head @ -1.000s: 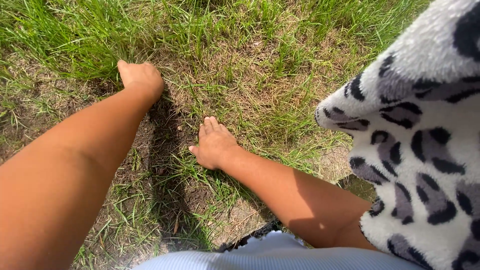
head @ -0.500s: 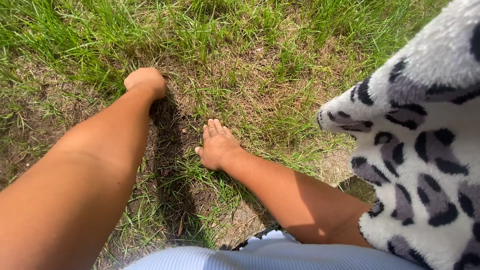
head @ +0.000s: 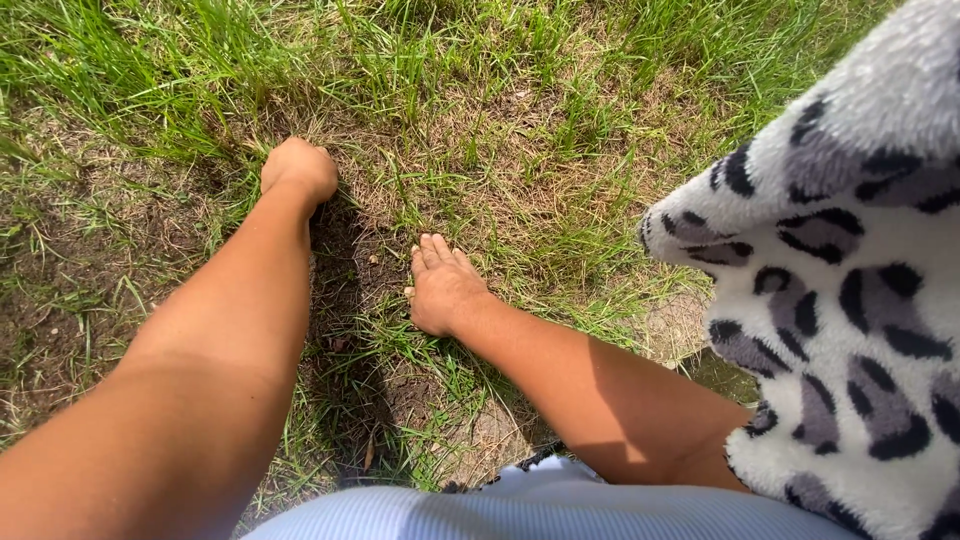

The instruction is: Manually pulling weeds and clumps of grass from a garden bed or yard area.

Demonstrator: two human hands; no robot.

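Head view, looking straight down at the ground. Biggest thing by far: the grass patch [head: 520, 150], thick and green along the top edge, thin and dried to straw colour through the middle. Next, lower left, a stretch of bare dark soil [head: 70, 290] w/ only scattered blades, plus a dark strip of earth and shadow running betw. the two forearms. Right edge: a fluffy white sleeve w/ grey and black spots [head: 850, 300], bunched up above the elbow. Bottom edge: pale ribbed fabric [head: 520, 510], prob. the person's own clothing. Then the hands. Left hand [head: 299, 170] is curled into a closed fist, knuckles up, pressed down at the edge of a grass tuft [head: 240, 130] where green meets dry; fingers are tucked under, so can't tell for sure what's inside, though it looks closed on blades at the tuft's base. Right hand [head: 443, 288] lies flat and open, palm down on short grass near the dark strip, fingers together, holding nothing, seemingly bracing. Progress, as a judgement: the soil lower left looks already thinned, most of the patch is untouched, and no pulled grass pile is in view, so early to mid-way at best.
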